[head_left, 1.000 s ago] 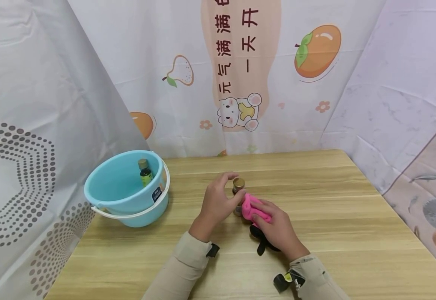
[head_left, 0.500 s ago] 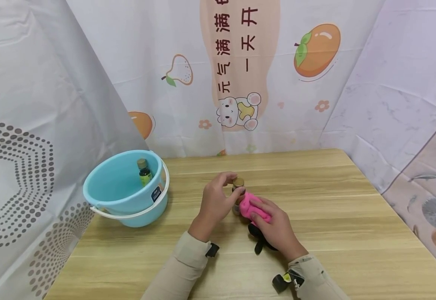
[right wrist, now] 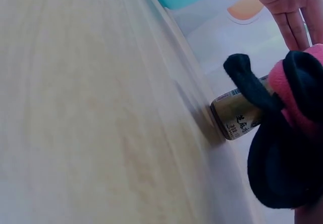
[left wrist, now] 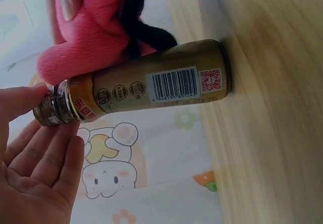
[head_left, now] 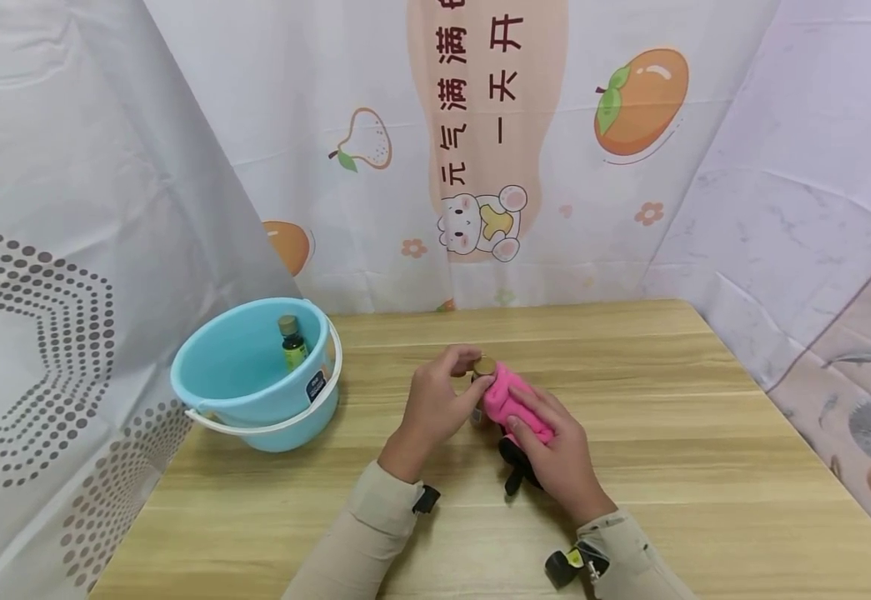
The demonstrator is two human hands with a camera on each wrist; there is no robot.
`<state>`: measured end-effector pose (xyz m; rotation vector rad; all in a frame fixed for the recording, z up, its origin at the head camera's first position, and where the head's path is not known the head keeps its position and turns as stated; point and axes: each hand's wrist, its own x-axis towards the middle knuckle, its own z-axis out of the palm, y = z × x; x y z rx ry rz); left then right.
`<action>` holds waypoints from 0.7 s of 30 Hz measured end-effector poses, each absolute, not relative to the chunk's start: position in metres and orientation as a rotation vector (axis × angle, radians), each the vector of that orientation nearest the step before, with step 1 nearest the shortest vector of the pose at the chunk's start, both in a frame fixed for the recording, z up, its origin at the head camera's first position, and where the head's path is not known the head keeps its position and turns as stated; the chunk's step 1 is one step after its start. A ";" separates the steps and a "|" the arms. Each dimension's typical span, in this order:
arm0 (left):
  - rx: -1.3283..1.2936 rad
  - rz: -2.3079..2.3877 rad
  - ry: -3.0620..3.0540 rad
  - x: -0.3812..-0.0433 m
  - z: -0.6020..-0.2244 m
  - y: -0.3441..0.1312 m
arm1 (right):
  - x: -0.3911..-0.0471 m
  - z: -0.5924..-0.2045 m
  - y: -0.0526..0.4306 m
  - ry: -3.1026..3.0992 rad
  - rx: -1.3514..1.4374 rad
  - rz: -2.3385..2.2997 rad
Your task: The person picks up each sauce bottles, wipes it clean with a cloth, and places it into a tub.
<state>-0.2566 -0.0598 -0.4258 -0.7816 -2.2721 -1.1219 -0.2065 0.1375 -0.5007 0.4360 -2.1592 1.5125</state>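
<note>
A bottle (left wrist: pixel 136 88) with a gold label and barcode has its base at the wooden table top. At its upper end my left hand (head_left: pixel 433 404) pinches the gold cap (head_left: pixel 483 365) and neck between thumb and fingers. My right hand (head_left: pixel 561 454) grips a pink plush piece (head_left: pixel 506 396) with black flaps, pressed against the bottle's side just below the cap. In the right wrist view the black flaps (right wrist: pixel 280 163) hang over part of the bottle, hiding its middle. The plush also covers much of the bottle in the head view.
A light blue bucket (head_left: pixel 236 427) with a white handle stands on the left of the table (head_left: pixel 668 417). Inside it is a dark bottle (head_left: pixel 293 343) with a gold cap and yellow-green label. Printed curtains (head_left: pixel 375 233) hang behind and at both sides.
My right hand has moved the pink plush up the bottle, from its side to right beside the cap. The left hand stays at the cap with little movement.
</note>
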 end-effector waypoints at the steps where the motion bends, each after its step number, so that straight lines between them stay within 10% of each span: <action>1: -0.787 -1.128 -2.277 -0.257 -0.425 -0.060 | -0.206 -0.501 0.138 -2.147 0.442 1.527; 21: -0.791 -1.137 -2.296 -0.256 -0.427 -0.059 | -0.208 -0.501 0.144 -2.470 0.298 1.493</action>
